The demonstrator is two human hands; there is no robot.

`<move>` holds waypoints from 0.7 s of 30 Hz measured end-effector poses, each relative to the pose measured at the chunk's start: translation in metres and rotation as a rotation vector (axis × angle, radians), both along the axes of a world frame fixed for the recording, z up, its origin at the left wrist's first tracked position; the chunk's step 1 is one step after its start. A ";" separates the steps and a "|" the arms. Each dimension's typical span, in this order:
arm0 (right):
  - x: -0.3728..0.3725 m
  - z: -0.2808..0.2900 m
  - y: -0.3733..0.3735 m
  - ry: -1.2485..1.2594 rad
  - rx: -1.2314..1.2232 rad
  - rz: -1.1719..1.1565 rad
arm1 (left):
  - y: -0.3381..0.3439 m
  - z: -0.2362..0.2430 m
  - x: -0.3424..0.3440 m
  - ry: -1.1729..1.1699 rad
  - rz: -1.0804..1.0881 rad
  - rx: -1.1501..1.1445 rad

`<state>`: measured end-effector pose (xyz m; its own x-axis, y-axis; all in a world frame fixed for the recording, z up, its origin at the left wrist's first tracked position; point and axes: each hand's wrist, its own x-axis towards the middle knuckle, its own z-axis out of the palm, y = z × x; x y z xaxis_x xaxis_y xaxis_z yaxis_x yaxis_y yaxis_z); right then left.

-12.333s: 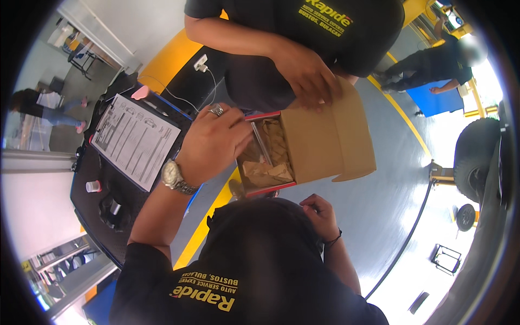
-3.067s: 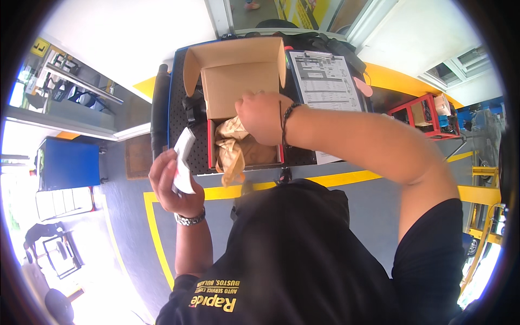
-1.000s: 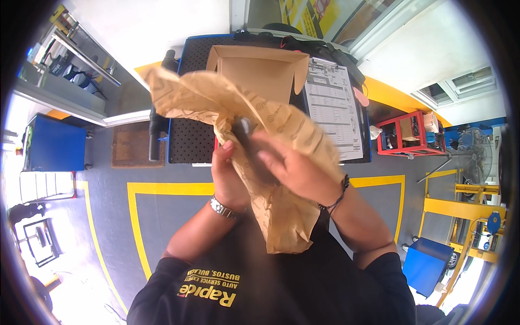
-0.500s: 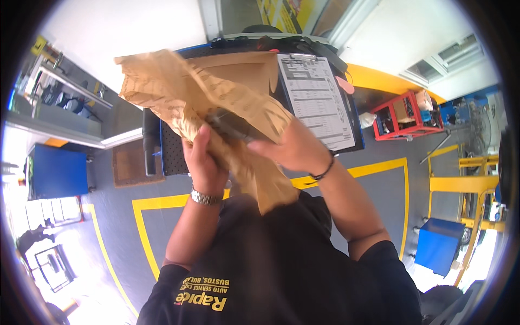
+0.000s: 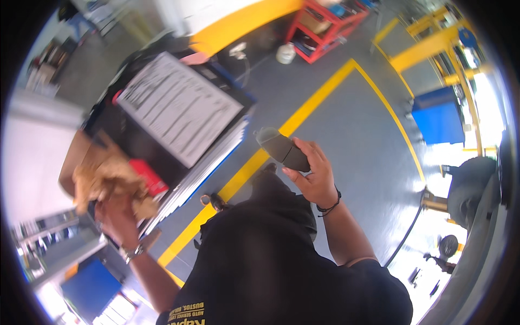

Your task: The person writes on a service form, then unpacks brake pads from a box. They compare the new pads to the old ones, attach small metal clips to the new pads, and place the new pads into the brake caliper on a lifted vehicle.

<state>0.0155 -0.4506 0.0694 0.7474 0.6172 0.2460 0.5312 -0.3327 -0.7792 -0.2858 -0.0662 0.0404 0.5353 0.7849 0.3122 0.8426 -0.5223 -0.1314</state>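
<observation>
My right hand (image 5: 316, 181) is closed around one end of a dark grey brake pad (image 5: 283, 149), a curved block with a groove across its middle. It is held up over the floor, in front of my body and to the right. At the left, my left hand (image 5: 115, 221) is closed on crumpled brown paper (image 5: 111, 181) by the near left part of a dark tabletop (image 5: 127, 135). Motion blur softens that hand and the paper. Beside the paper lies a red box (image 5: 147, 177), partly covered by it.
A clipboard with a printed form (image 5: 179, 108) lies on the tabletop. Beyond are a red tool cart (image 5: 324, 27) and a white container (image 5: 285, 53). Yellow lines (image 5: 303, 116) cross the grey floor. A blue cabinet (image 5: 440, 116) stands at the right.
The brake pad has come out of the brown paper, which both hands held. My right hand now holds the pad; my left has carried the crumpled paper leftward. The view has swung right.
</observation>
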 end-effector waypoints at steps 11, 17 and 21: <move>0.163 -0.070 -0.204 1.582 1.143 0.094 | -0.139 0.068 0.265 -0.476 -0.533 0.244; 0.270 -0.061 -0.273 1.721 1.272 0.055 | -0.336 0.032 0.496 -0.451 -1.104 -0.601; 0.367 -0.070 -0.345 1.681 1.104 0.141 | -0.439 0.016 0.644 -0.393 -1.401 -0.860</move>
